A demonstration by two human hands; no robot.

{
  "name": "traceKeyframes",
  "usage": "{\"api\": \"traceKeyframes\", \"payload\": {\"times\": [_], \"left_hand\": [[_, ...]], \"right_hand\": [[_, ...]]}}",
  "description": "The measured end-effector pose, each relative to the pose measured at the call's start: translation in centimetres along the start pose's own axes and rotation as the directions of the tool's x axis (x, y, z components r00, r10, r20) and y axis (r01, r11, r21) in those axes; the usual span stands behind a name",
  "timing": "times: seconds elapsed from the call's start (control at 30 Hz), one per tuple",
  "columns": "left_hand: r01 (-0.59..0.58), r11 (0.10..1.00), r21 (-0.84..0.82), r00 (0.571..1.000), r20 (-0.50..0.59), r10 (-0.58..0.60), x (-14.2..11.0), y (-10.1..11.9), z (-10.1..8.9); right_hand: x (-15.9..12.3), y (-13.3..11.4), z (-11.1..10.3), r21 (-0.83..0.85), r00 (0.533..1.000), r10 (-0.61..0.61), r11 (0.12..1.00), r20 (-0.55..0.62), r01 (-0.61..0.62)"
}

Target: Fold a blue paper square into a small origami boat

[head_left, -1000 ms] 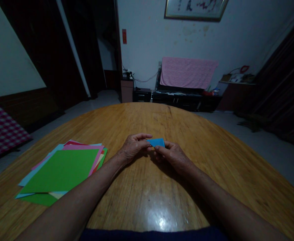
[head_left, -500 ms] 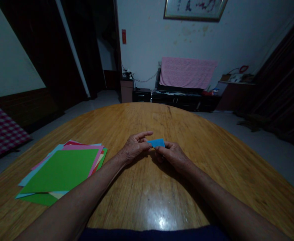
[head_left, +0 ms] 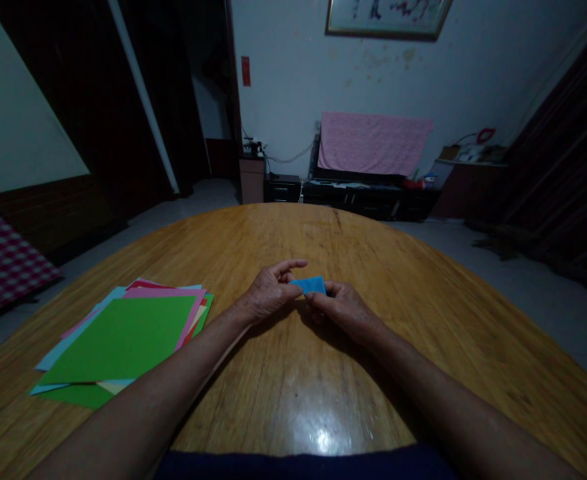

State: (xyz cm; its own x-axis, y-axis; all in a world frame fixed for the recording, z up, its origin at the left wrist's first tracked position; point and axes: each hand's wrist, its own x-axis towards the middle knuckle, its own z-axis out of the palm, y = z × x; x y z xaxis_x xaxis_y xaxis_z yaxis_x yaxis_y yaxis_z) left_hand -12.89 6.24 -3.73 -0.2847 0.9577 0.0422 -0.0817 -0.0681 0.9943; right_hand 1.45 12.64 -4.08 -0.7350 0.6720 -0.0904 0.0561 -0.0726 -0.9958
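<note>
A small piece of folded blue paper (head_left: 313,285) is held up between my two hands, over the middle of the table. My left hand (head_left: 272,291) pinches its left end under the thumb, while the index finger stretches out above. At the lower right part of the paper, my right hand (head_left: 342,307) grips it with the thumb on the near face. The other fingers of the right hand are mostly hidden behind and below.
A pile of coloured paper sheets (head_left: 123,340), green on top, lies at the left of the round wooden table (head_left: 293,233). Beyond the table stand a low black cabinet (head_left: 363,199) and a screen-like object under a pink cloth (head_left: 373,143). A checked cloth (head_left: 8,260) hangs at far left.
The blue paper and my fingertips have shifted very slightly left. Both hands keep their grip, and the pile of sheets stays in place.
</note>
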Motion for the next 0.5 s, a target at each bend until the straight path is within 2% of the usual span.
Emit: {"api": "traceKeyframes", "payload": {"times": [0.2,0.5], "left_hand": [[-0.067,0.995,0.078,0.997,-0.036,0.070,-0.2,0.1,0.3],[0.068,0.995,-0.074,0.991,0.123,-0.059,-0.4,0.3,-0.8]], "right_hand": [[0.0,0.0,-0.2,-0.022,1.000,0.013,1.000,0.002,-0.013],[0.1,0.4,-1.0,0.003,0.999,0.018,1.000,0.051,-0.018]]}}
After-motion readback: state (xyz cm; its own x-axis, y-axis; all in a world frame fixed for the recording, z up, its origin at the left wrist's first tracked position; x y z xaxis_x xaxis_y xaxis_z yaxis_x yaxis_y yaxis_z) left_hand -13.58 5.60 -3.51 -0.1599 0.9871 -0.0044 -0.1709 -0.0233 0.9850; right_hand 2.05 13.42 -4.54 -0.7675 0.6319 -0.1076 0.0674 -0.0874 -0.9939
